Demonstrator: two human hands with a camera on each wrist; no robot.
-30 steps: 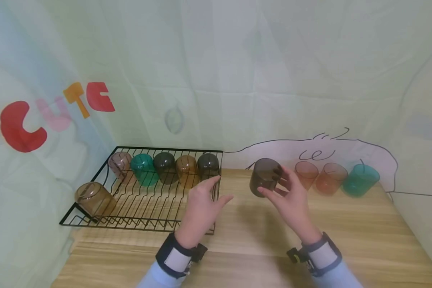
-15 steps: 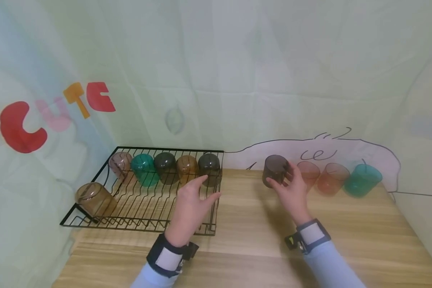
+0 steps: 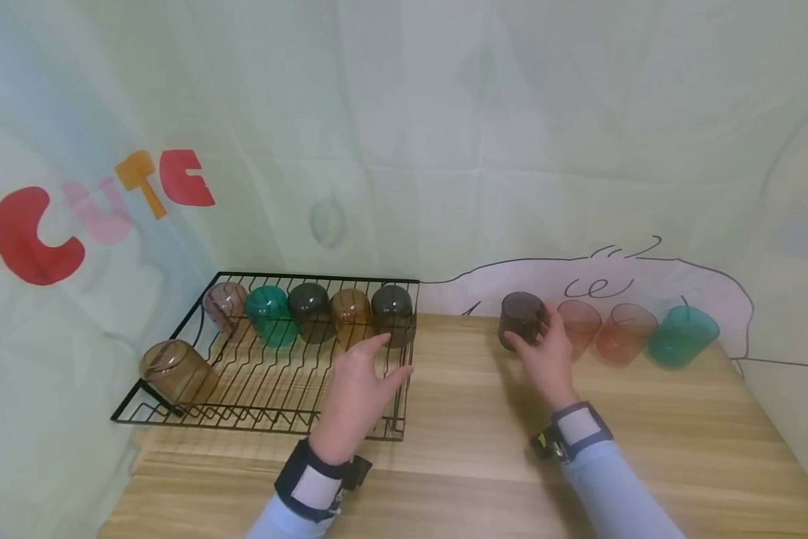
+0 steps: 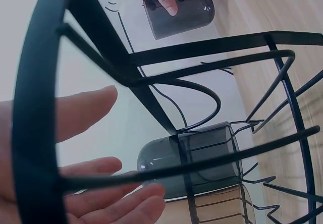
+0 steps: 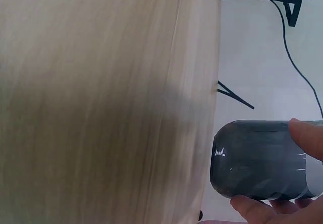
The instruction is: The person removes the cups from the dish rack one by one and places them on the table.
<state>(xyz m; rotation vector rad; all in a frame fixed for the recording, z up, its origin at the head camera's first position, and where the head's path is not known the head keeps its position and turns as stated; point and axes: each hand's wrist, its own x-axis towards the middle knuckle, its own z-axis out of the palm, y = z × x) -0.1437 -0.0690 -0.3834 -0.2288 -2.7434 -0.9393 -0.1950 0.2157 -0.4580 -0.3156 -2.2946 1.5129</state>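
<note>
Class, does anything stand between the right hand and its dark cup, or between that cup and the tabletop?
Nothing visible does: the right hand grips the dark cup directly, and no object shows between it and the tabletop.

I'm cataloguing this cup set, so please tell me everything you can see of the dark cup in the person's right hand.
The dark cup is smoky grey and see-through, smooth and shiny like glass or clear plastic. Its sides are nearly straight, its bottom edge is rounded, and no handle shows. It is upright, mouth up, towards the back of the table, left of a reddish cup. The right hand grips its side; whether its base touches the table is unclear.
</note>
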